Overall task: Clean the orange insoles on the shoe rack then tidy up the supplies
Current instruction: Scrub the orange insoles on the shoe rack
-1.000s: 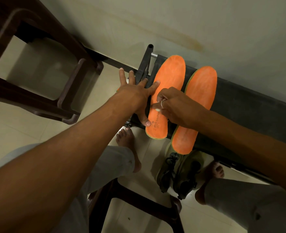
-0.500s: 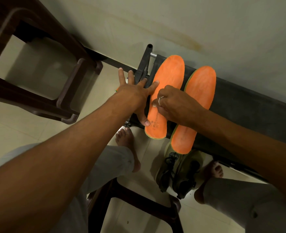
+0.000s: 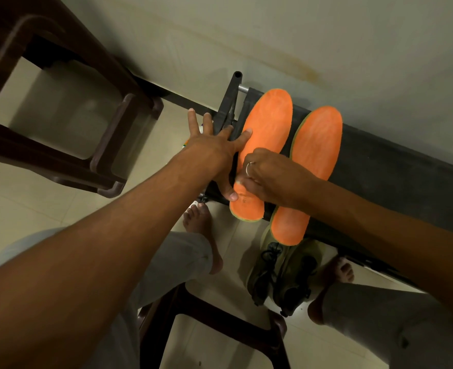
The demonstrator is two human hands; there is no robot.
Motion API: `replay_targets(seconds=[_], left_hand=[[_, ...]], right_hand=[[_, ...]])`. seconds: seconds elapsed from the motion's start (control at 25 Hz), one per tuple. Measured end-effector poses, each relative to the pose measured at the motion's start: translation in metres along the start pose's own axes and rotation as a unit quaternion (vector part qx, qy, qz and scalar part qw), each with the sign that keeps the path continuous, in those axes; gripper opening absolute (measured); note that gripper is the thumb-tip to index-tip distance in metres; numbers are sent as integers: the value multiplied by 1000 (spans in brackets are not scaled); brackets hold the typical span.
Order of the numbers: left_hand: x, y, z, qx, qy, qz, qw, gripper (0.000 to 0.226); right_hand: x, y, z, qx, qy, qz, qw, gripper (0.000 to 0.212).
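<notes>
Two orange insoles lie side by side on the dark shoe rack (image 3: 380, 177), against the wall. My left hand (image 3: 214, 147) is spread flat, with its index fingertip and thumb pressing on the left insole (image 3: 269, 123) at its left edge. My right hand (image 3: 270, 179), which wears a ring, is curled over the heel end of that insole. It pinches what looks like a small pale wipe, mostly hidden under the fingers. My right forearm crosses the lower part of the right insole (image 3: 318, 145).
A pair of olive shoes (image 3: 281, 275) sits on the floor under the rack's front edge, between my bare feet. One dark brown plastic stool (image 3: 108, 145) stands at upper left, and another (image 3: 220, 315) is below me. The wall rises close behind the rack.
My right hand has slid down the left insole from its middle toward the heel. My left hand has stayed in place on the insole's edge.
</notes>
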State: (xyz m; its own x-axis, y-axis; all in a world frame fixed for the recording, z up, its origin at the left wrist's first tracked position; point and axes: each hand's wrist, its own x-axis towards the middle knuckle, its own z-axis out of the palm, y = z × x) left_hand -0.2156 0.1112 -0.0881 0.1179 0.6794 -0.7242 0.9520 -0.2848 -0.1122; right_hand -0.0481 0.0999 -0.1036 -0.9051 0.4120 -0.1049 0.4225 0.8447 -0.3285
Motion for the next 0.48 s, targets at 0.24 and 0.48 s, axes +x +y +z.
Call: replay_targets(seconds=[0.24,0.48], left_hand=[[-1,-1,0,5,5,-4,1000,150],[-3,0,-1,8,1,-5,1000,147]], right_hand=[[3,-4,-7,113,-63,71,989,27],[6,-7,-3,87,-42,99,990,39]])
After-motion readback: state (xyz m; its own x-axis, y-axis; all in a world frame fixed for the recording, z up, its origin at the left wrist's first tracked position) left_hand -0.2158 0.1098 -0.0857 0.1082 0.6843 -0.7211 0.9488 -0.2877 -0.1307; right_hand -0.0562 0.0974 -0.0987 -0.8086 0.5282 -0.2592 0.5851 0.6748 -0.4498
